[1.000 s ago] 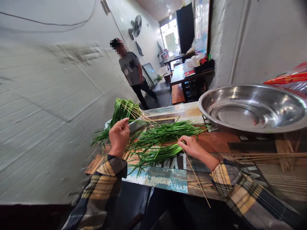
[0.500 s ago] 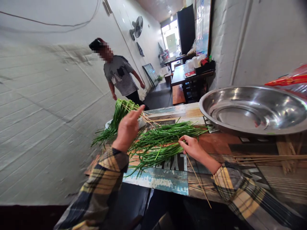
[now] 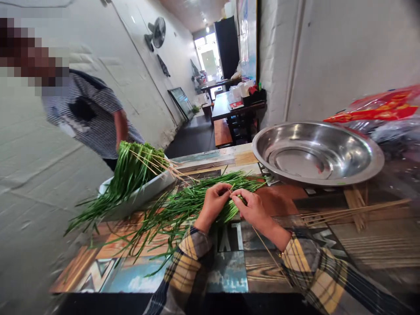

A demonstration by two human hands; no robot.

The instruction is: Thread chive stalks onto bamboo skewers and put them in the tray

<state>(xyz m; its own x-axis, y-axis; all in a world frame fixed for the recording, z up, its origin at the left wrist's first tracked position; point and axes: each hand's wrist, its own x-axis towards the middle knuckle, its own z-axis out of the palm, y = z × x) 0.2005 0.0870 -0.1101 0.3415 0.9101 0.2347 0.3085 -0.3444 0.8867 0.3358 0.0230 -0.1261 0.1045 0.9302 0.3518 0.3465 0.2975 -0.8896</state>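
My right hand pinches a thin bamboo skewer, whose long end slants out below the palm toward the table's front edge. Fingertip to fingertip with it, my left hand is closed at the skewer's tip; whatever it pinches is too small to make out. Both hands are over the stem ends of loose garlic chives, spread on the patchwork-patterned table. To the left, skewered garlic chives hang folded over a white tray, several skewer ends sticking out to the right.
A wide steel basin stands at the right, with a red and clear plastic bag behind it. Loose skewers lie before the basin. A person in a striped shirt is beyond the tray at left.
My left hand has come down and right, from raised with a finger extended to meeting my right hand. The person at left is much closer. The view has shifted, showing more of the tray.
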